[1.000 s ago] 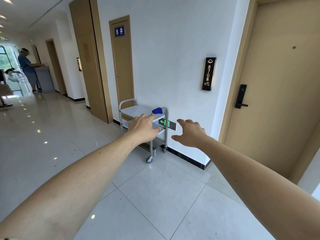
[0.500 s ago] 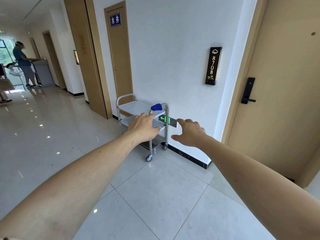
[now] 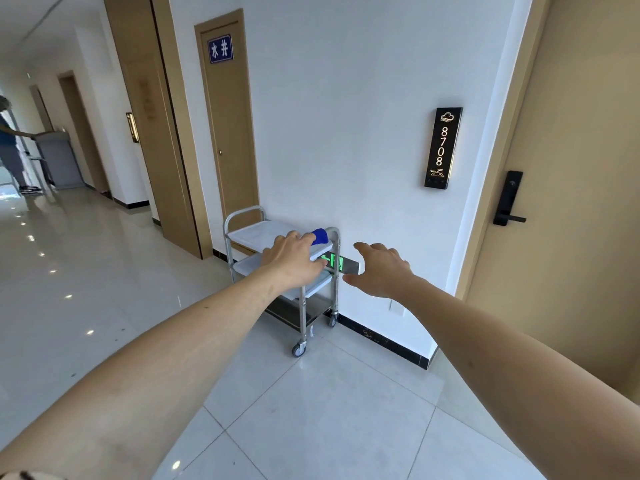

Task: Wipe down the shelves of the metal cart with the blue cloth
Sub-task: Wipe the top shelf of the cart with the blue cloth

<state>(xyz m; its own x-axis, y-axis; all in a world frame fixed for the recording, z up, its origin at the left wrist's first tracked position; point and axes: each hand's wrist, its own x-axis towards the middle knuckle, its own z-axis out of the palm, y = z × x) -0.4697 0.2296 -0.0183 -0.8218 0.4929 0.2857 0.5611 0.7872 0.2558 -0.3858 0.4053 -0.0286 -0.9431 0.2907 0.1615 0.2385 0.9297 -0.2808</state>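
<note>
A metal cart (image 3: 302, 317) on castors stands against the white wall, some way ahead of me. It has a top shelf, a middle shelf and a dark bottom shelf. A blue cloth (image 3: 320, 235) lies bunched at the right end of the top shelf, by the cart's right handle. Both my arms are stretched out toward the cart. My left hand (image 3: 292, 258) is open, empty, and overlaps the cart's right end in the view, just left of the cloth. My right hand (image 3: 380, 269) is open too, fingers spread, to the right of the cart.
A lit green exit sign (image 3: 335, 262) sits low on the wall behind the cart. A narrow door (image 3: 228, 126) with a blue sign is to the cart's left, a room door (image 3: 568, 188) to the right. A person (image 3: 10, 147) stands far down the corridor.
The view has drawn closer to the cart and swung slightly left. Both hands stay outstretched and empty, the left one now nearer the blue cloth in the view.
</note>
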